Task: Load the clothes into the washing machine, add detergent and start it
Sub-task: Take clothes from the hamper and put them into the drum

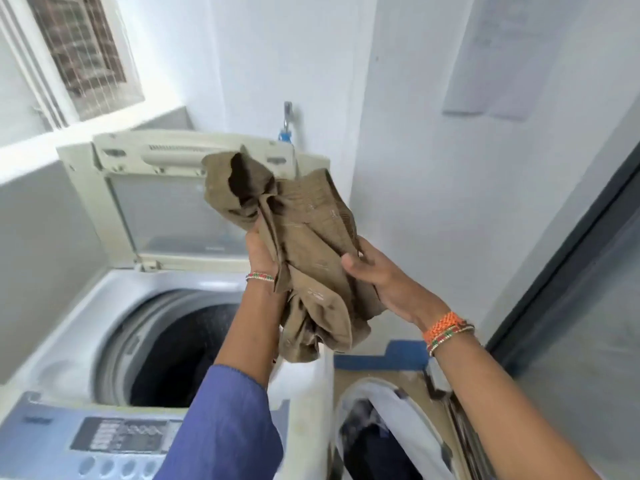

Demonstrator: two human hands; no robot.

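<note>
While both hands grip it, the brown garment hangs roughly vertical.

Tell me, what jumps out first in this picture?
A crumpled brown cloth in the middle, held up by the left hand and right hand. Below left, the washing machine gapes open with its lid tipped back. At the bottom right, more clothes wait.

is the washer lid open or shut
Open: the lid stands raised behind the drum, whose dark mouth is exposed.
</note>
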